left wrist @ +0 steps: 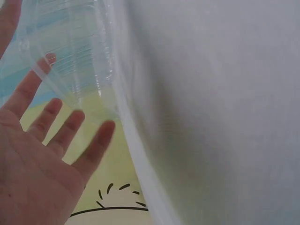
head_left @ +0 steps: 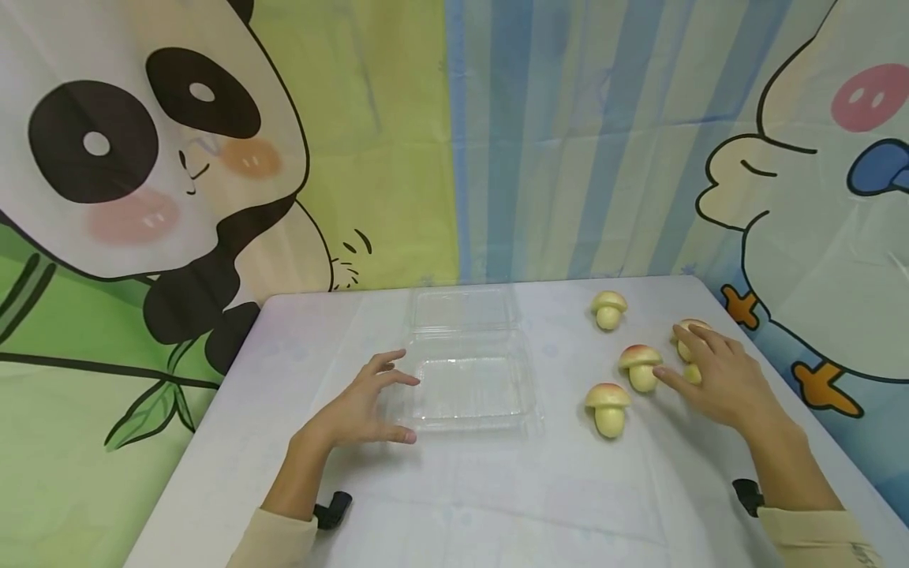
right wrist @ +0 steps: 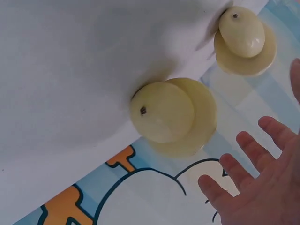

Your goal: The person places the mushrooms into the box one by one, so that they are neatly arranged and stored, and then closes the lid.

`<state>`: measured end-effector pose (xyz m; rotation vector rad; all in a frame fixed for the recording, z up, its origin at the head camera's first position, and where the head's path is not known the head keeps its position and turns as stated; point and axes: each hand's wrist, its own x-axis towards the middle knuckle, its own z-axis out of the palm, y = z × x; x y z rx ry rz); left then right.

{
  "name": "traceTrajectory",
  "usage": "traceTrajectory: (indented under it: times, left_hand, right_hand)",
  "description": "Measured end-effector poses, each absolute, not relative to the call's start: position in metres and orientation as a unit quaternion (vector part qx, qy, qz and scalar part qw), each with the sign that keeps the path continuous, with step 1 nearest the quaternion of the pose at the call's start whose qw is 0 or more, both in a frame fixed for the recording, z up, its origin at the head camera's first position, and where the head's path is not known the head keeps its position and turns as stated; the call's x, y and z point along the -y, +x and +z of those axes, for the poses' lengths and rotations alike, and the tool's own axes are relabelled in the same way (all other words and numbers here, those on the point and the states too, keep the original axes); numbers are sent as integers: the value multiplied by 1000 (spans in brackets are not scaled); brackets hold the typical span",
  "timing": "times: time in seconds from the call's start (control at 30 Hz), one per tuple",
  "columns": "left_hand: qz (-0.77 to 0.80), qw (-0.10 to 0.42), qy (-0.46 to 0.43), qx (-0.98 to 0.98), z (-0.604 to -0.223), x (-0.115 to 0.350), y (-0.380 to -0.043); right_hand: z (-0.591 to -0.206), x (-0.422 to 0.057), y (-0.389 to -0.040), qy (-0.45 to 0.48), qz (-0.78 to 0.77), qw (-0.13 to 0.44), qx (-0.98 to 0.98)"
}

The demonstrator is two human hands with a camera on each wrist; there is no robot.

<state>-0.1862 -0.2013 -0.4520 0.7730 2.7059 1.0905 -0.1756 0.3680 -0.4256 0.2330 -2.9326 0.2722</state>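
Reach step, I judged: right hand (head_left: 727, 379) hung by the rightmost mushroom (right wrist: 161, 112) on the bench (head_left: 497, 489), left hand (head_left: 362, 406) beside the clear box (head_left: 469, 386), both spread, empty. Next called for gripping that mushroom.

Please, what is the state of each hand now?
Left hand: open, beside the clear container, holding nothing.
Right hand: open, near mushroom-shaped objects, holding nothing.

From above, the head camera faces forward and down across the table (head_left: 483, 489); wrist cameras, low and close, face left hand (head_left: 358, 406) and right hand (head_left: 724, 383). Head and left-wrist views share a clear container (head_left: 469, 390); head and right-wrist, mushroom-shaped pieces (head_left: 608, 412).
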Motion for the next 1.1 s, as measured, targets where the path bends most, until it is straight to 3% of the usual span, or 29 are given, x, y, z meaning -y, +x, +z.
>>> traceTrajectory:
  times: [0.6, 1.1]
  left_hand:
    - [387, 58, 242, -888, -451, 200, -189]
    - [386, 69, 228, -891, -451, 204, -190]
  right_hand:
    - [-426, -390, -165, 21, 143, -3, 990]
    - [-436, -403, -165, 15, 167, 5, 986]
